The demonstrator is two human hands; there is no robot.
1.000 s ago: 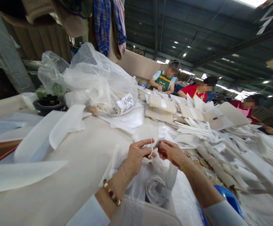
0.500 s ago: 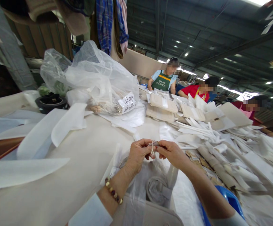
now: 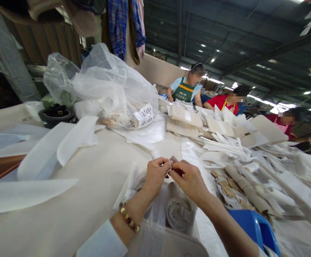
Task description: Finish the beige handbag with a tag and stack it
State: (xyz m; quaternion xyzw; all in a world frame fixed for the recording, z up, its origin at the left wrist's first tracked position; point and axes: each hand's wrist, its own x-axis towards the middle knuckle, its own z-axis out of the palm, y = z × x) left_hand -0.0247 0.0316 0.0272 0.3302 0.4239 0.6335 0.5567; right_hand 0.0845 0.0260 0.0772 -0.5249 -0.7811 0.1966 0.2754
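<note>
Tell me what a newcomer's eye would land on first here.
Most likely the big clear bag with its handwritten label, bulging on the table left of centre. Next, just below the middle, the left hand and right hand, close together at a thin white cord. Two bright colours also stand out: the blue plaid shirt hanging at the top and the blue plastic object at lower right.

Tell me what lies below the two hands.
Below the left hand and right hand are clear plastic and a rolled grey-beige piece; whatever they directly cover cannot be seen.
</note>
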